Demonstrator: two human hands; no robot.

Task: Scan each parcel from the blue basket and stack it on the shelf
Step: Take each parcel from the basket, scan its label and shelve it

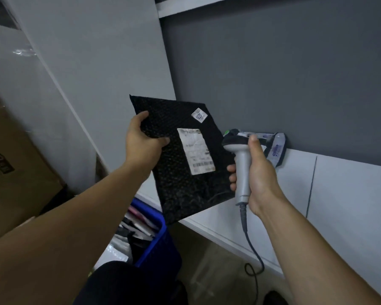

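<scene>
My left hand (pixel 141 144) grips the left edge of a black bubble-mailer parcel (pixel 176 172), held up with its white shipping label (pixel 196 150) facing me. A smaller white sticker (pixel 199 115) sits near its top right corner. My right hand (pixel 255 172) grips the handle of a grey barcode scanner (pixel 240 164), whose dark head lies right beside the label. The scanner's cable (pixel 250 241) hangs down. The blue basket (pixel 156 245) stands below the parcel with several more parcels inside. On the white shelf (pixel 339 194), a pale wrapped parcel (pixel 275 148) leans on the grey back wall.
A large cardboard box (pixel 15 164) stands at the left. White shelf panels (pixel 75 73) rise at the left and an upper shelf edge (pixel 185 5) runs at the top. My dark-clothed knee (pixel 123 285) shows at the bottom.
</scene>
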